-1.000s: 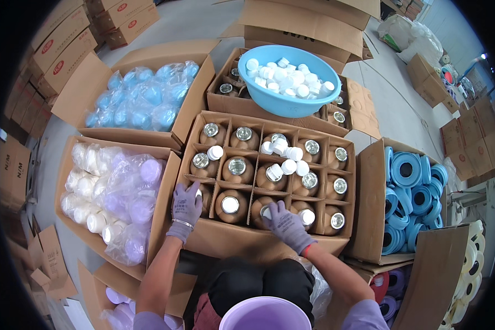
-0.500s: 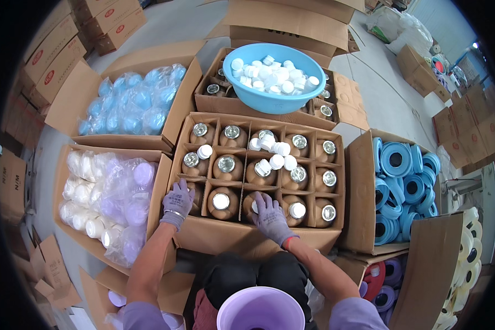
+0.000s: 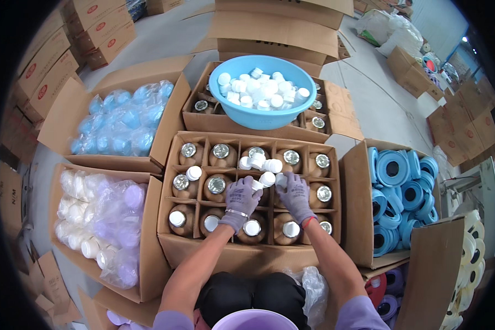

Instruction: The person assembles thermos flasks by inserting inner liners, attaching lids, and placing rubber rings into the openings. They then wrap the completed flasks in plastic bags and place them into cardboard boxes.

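Short, ribbed, matte-white plastic screw caps (image 3: pixel 267 179) lie in a loose cluster on the cardboard dividers of an open brown carton (image 3: pixel 173 247), above round brown bottles with shiny silver mouths (image 3: pixel 216 187), at least four front-row ones topped in white. Right hand (image 3: pixel 295 195), grey-gloved, pinches one cap at its fingertips; left hand (image 3: pixel 242 198), same glove, has bent fingers against another, can't tell if gripped. Light-blue plastic basin (image 3: pixel 253 120) of white caps behind, blue plastic rings (image 3: pixel 391 155) boxed right, stacked brown cardboard boxes (image 3: pixel 107 27) far left, grey floor (image 3: pixel 363 91).
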The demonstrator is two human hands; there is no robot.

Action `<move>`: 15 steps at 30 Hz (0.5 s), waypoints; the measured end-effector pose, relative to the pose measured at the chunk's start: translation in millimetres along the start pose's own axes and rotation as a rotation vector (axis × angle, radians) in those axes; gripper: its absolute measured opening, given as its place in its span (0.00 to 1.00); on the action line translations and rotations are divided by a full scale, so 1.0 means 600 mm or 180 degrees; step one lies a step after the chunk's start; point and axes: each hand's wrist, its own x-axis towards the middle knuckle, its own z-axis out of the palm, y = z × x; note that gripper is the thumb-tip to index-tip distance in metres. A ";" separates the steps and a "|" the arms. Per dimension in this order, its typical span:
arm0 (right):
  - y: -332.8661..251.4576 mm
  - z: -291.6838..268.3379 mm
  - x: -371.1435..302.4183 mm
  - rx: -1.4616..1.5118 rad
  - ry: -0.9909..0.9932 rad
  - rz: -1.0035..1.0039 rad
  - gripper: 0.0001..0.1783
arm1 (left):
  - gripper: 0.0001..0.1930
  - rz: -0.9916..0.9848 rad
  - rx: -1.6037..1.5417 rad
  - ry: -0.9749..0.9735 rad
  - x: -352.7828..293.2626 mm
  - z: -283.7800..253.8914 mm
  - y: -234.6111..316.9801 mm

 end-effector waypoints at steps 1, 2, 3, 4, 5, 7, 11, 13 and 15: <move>0.015 0.005 0.007 0.0081 0.0068 -0.0118 0.24 | 0.26 -0.0065 -0.0144 0.0181 -0.004 -0.018 -0.010; 0.019 0.006 0.007 0.0331 0.0106 -0.0240 0.24 | 0.25 -0.0153 -0.0270 0.0349 -0.011 -0.039 -0.027; 0.025 0.005 0.004 0.0664 0.0144 -0.0361 0.24 | 0.24 -0.0042 -0.0064 0.0590 -0.007 -0.064 -0.051; 0.031 0.005 -0.002 0.0994 0.0190 -0.0465 0.24 | 0.23 -0.0268 0.0386 0.0382 -0.002 -0.087 -0.071; 0.024 -0.007 -0.008 0.1358 0.0115 -0.0517 0.26 | 0.23 -0.0132 0.0694 0.0146 -0.010 -0.089 -0.104; 0.024 -0.028 -0.012 0.0913 0.0125 -0.0563 0.27 | 0.25 0.0092 0.1162 -0.0096 -0.012 -0.058 -0.164; 0.043 -0.049 0.002 -0.0748 -0.0122 -0.0223 0.31 | 0.31 0.0365 0.1708 -0.0335 0.009 -0.039 -0.133; 0.040 -0.028 0.009 -0.1144 -0.0092 -0.0426 0.32 | 0.35 0.0136 0.1853 -0.0654 0.017 -0.035 -0.122; 0.027 -0.001 0.005 -0.1261 0.0059 -0.0627 0.33 | 0.35 0.0098 0.1785 -0.0663 0.030 -0.028 -0.122</move>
